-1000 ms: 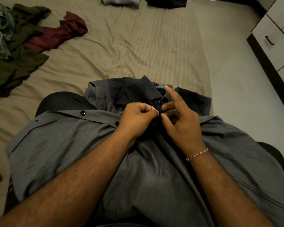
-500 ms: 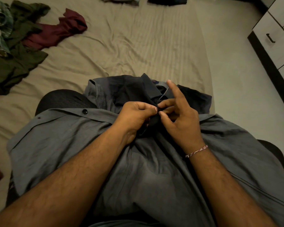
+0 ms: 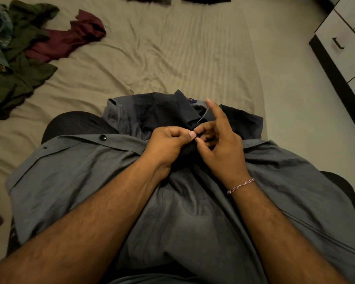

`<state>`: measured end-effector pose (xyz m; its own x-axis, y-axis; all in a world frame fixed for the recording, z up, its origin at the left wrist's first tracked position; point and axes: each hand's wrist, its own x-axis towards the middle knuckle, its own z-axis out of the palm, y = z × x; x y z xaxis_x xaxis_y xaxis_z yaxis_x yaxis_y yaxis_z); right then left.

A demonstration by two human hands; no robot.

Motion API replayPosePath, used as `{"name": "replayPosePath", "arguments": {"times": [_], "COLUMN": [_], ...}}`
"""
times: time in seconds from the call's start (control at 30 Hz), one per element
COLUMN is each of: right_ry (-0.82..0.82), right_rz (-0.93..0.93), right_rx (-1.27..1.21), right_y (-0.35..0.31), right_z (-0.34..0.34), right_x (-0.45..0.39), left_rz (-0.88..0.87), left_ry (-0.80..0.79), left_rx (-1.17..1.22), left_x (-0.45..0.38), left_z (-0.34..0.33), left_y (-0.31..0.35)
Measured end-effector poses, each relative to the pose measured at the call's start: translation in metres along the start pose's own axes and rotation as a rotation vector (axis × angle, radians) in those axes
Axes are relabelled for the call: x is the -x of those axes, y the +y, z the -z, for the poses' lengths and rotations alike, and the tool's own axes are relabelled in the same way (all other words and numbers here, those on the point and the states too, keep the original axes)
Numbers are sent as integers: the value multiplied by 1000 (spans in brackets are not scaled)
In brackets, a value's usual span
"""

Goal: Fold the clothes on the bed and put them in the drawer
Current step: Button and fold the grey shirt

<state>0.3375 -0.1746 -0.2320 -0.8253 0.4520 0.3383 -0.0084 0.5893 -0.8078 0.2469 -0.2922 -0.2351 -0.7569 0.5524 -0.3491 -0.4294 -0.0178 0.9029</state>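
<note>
Two hands meet at one button near the collar of a grey shirt.

The grey shirt (image 3: 193, 212) lies across the person's lap, its long axis running away toward the collar. The left hand (image 3: 166, 146) pinches the dark placket between thumb and curled fingers; the right hand (image 3: 221, 148) pinches from the opposite side, index finger raised. Neither is nearer. Beyond, unfolded clothes (image 3: 25, 58) lie on the bed (image 3: 162, 58), the drawer (image 3: 344, 44) far right.
</note>
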Motion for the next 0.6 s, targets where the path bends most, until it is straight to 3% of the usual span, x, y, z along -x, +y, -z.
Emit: {"name": "replayPosePath", "arguments": {"times": [0.2,0.37,0.5,0.6], "right_ry": [-14,-5,3,19], "right_rz": [-20,-14,66,126], "right_rx": [-85,-85,54,160], "right_y": [1,-1,-2,-4], "right_z": [0,1,1,2], "right_x": [0,2,3,1], "left_rz": [21,-119,-201,-197], "left_ry": [-6,3,-3,0], "left_rx": [45,-170,-368,-330], "left_x": [0,-2,-6,-6], "left_z": [-1,3,5,4], "left_y": [2,0,-2,-1]}}
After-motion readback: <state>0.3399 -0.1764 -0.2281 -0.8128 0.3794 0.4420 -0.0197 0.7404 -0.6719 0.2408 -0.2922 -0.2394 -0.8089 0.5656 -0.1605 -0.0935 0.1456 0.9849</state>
